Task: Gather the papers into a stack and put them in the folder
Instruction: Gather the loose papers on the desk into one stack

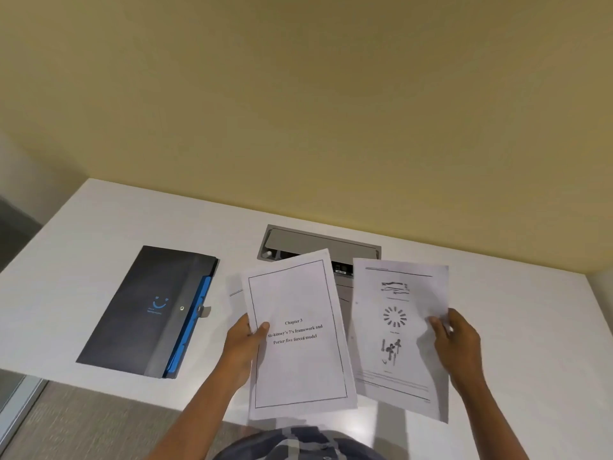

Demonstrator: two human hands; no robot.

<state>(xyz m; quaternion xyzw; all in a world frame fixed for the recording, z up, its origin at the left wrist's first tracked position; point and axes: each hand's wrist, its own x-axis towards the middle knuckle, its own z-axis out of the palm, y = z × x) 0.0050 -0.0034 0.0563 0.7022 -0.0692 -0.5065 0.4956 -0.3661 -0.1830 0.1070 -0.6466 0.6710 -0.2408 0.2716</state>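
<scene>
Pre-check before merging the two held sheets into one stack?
1. Left hand grips Chapter 3 page: ok.
2. Right hand grips diagram page: ok.
3. All sheets gathered: not ok, another sheet shows behind the Chapter 3 page; held or lying, cannot tell.
4. Page edges aligned: not ok, the two are tilted apart.
5. Folder open: not ok, lies shut on the table.

Bare table [99, 234] surrounds the closed folder [146, 310].
</scene>
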